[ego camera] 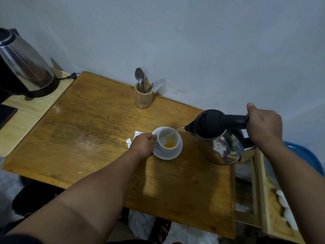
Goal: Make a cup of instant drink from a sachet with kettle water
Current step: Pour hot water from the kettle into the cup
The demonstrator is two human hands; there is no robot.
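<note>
A white cup [168, 138] stands on a white saucer [173, 154] on the wooden table [91, 131], with orange powder or liquid at its bottom. My left hand [143, 144] grips the cup's left side, where the handle is hidden. My right hand [263, 125] holds the black handle of a steel kettle [219, 138], tilted left. A thin stream of water runs from its spout into the cup. A torn silver sachet [131, 140] lies just left of the cup, partly hidden by my left hand.
A wooden holder [143, 95] with a spoon and a fork stands by the wall. A second steel kettle [24, 67] sits on a side surface at far left. A wooden rack [267, 199] and a blue item [306, 155] lie to the right.
</note>
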